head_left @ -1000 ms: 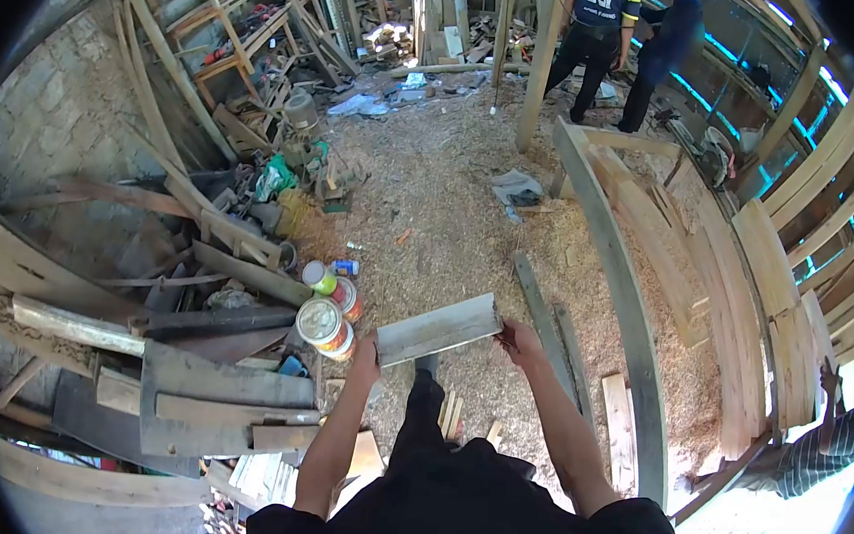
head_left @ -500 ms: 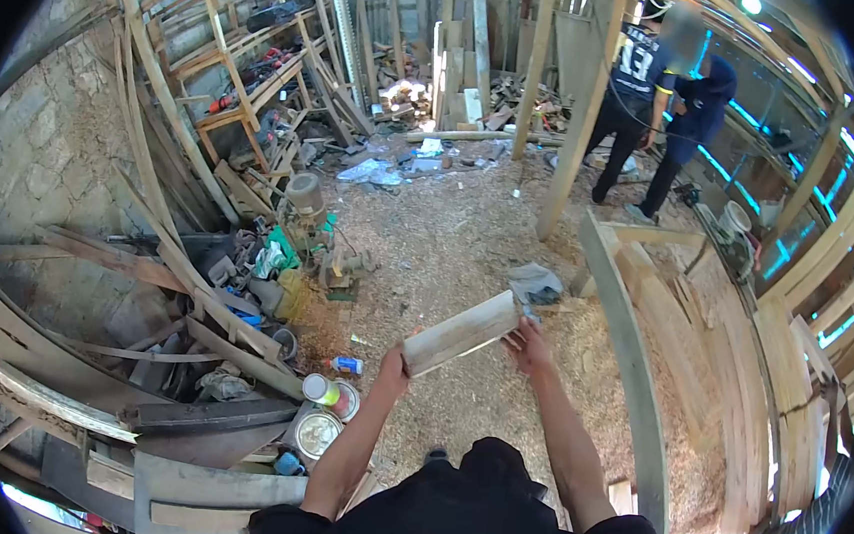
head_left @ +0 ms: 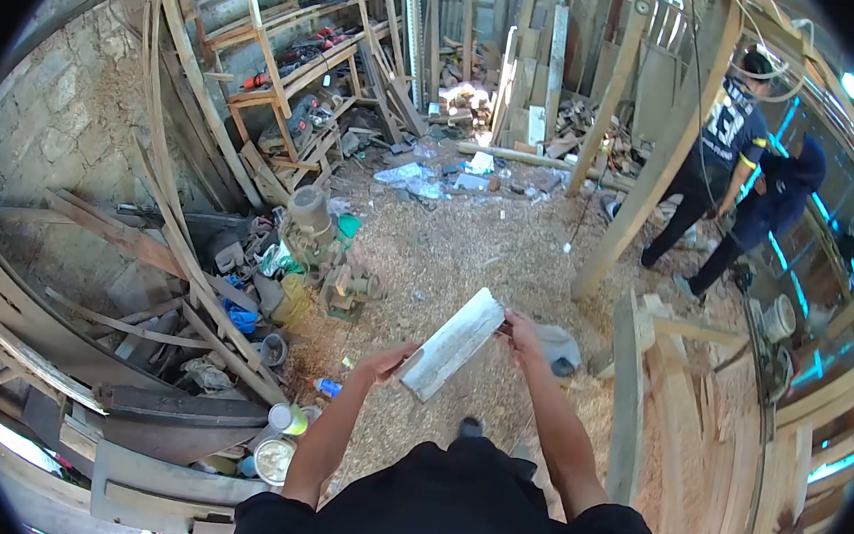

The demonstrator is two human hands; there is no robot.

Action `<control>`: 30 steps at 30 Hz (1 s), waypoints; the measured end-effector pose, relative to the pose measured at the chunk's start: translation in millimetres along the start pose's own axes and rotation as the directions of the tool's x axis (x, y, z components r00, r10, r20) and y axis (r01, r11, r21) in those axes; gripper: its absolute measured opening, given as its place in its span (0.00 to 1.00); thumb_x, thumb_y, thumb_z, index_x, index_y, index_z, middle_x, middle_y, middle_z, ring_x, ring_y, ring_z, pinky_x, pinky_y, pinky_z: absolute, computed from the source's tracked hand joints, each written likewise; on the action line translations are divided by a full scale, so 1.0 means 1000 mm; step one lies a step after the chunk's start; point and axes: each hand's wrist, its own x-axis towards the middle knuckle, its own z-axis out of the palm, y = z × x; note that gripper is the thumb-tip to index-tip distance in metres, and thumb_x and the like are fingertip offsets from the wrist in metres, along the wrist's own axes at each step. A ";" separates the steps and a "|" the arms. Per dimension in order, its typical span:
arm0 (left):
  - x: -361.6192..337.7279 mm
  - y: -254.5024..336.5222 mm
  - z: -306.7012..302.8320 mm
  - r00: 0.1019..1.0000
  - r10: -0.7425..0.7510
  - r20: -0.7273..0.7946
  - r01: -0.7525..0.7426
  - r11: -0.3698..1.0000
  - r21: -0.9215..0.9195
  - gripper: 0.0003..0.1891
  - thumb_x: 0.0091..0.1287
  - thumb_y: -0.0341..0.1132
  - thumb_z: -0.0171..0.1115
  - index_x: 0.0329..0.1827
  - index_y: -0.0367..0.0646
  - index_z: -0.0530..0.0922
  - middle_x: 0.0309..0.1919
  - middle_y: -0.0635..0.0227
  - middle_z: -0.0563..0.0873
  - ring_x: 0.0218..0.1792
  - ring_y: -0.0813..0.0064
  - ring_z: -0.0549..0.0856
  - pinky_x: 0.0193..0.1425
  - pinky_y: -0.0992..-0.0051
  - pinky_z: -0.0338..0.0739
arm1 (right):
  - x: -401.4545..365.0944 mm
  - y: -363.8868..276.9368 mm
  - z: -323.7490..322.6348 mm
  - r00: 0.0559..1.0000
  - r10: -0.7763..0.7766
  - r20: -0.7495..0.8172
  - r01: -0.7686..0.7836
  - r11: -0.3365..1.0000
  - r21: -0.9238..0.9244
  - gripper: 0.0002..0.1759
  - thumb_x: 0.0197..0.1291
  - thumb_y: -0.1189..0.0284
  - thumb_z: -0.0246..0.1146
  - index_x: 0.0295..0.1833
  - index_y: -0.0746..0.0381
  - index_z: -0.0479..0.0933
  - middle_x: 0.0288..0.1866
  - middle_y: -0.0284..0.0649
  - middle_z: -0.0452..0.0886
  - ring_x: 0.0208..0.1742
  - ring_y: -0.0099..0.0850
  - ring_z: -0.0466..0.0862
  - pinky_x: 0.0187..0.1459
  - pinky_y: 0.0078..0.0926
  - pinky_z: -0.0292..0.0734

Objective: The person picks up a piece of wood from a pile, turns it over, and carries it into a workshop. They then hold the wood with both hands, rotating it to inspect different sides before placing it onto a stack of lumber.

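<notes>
Wood shavings cover the floor (head_left: 433,257) around you. Just ahead of your body, your hands are apart, clamped on opposite ends of a short board (head_left: 454,344): your left hand (head_left: 377,366) on the nearer end, your right hand (head_left: 522,337) on the farther one. It hangs tilted in the air; if either grip loosens, that end could drop, and rough edges might leave splinters. Low on your left stand a bucket (head_left: 273,462) and a paint can (head_left: 287,419), near enough for a stray step to tip. Beyond the board, a grey cloth (head_left: 553,348) could catch your foot. Farther left sits a machine (head_left: 312,214); on the right, a slanted post (head_left: 660,153) could be bumped by a careless swing. Behind it stand two people (head_left: 724,140).
</notes>
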 end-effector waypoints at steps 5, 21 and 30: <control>0.063 0.078 0.042 0.930 0.290 -0.225 -0.200 0.914 0.353 0.22 0.59 0.47 0.55 0.46 0.37 0.73 0.34 0.66 0.79 0.34 0.79 0.76 0.36 0.79 0.70 | 0.084 -0.060 -0.012 0.994 0.058 0.097 -0.075 0.981 0.181 0.17 0.61 0.63 0.47 0.47 0.65 0.68 0.43 0.42 0.74 0.41 0.30 0.76 0.42 0.25 0.74; 0.331 0.240 0.011 0.816 0.402 -0.416 -0.386 0.914 0.127 0.23 0.57 0.45 0.58 0.46 0.32 0.70 0.34 0.63 0.79 0.32 0.78 0.77 0.34 0.78 0.71 | 0.273 -0.152 -0.028 0.946 0.116 0.303 -0.102 0.993 -0.062 0.21 0.55 0.71 0.56 0.54 0.65 0.64 0.47 0.36 0.73 0.47 0.26 0.73 0.47 0.30 0.69; 0.490 0.372 -0.039 0.872 0.456 -0.176 -0.460 0.888 0.020 0.36 0.53 0.35 0.63 0.62 0.38 0.53 0.42 0.64 0.78 0.36 0.78 0.77 0.33 0.78 0.73 | 0.440 -0.269 -0.048 0.974 0.101 0.202 -0.064 0.982 -0.179 0.29 0.54 0.78 0.53 0.62 0.63 0.53 0.51 0.43 0.71 0.49 0.32 0.74 0.48 0.34 0.71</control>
